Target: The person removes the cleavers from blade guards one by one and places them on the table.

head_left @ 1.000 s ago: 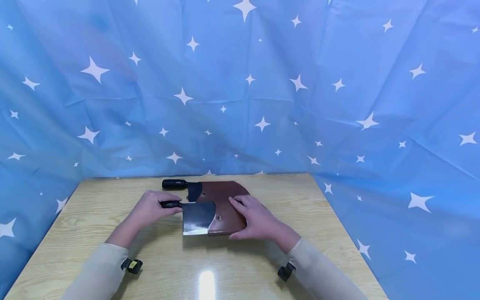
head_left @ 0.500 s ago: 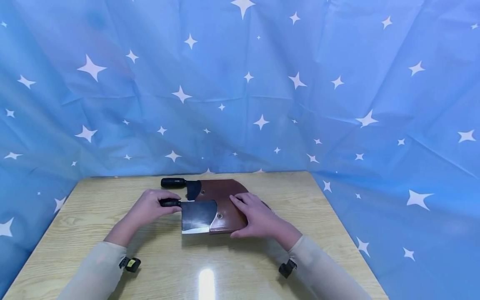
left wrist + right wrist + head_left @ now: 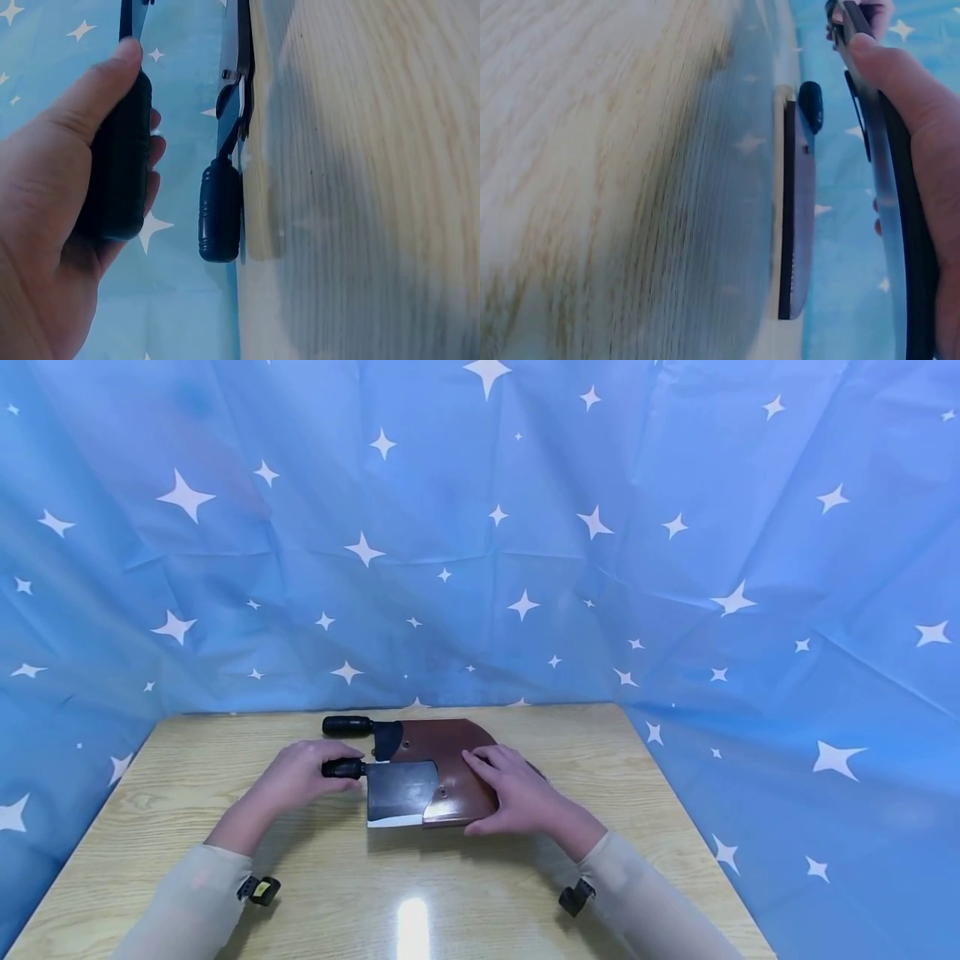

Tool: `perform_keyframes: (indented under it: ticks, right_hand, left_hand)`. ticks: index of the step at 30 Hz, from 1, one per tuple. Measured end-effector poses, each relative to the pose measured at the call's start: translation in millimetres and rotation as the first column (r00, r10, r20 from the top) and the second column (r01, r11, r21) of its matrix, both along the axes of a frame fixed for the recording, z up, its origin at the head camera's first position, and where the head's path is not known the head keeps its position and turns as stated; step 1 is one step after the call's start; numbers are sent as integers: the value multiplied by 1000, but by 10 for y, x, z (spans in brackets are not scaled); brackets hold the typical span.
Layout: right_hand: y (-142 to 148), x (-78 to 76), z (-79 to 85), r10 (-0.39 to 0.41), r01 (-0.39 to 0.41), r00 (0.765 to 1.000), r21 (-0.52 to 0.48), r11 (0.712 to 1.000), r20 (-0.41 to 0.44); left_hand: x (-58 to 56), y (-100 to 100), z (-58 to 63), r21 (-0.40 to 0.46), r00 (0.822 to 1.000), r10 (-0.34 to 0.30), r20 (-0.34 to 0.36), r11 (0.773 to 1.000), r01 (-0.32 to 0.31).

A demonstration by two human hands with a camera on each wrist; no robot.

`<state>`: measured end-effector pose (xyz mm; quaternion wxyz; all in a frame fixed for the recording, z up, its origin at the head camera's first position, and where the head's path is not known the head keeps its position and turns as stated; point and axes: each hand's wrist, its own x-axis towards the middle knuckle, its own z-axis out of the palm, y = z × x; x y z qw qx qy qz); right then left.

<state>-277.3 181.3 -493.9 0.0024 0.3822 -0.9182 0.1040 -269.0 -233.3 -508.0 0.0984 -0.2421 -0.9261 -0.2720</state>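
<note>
A cleaver with a black handle and a dark blade sits partly inside a brown leather sheath. My left hand grips the handle, thumb along its top in the left wrist view. On the sheath's right part, my right hand holds it with thumb and fingers on opposite faces. The bright cutting edge faces me. Both hands keep this cleaver above the table. Behind it lies a second cleaver, its black handle pointing left and its blade mostly covered by another brown sheath.
The light wood-grain table carries a bright light reflection near its front. A blue curtain with white stars hangs behind the table and along both sides. Black wrist devices sit at both sleeves.
Slightly more of the blade shows outside the sheath. My right hand and the sheath have shifted a little to the right; the rear cleaver stays put.
</note>
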Motion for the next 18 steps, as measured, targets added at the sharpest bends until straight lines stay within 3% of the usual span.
perform_keyframes:
  ticks: [3, 10, 18]
  right_hand:
    - [7, 10, -7, -5, 5, 1000, -13, 1000, 7]
    - [-18, 19, -20, -14, 17, 999, -73, 997, 38]
    - [7, 20, -23, 1, 1, 1000, -57, 998, 25]
  left_hand:
    - [10, 17, -23, 14, 1000, 9, -13, 1000, -9]
    - [24, 25, -74, 122, 999, 11, 50, 992, -17]
    - [7, 9, -96, 145, 998, 9, 65, 989, -18]
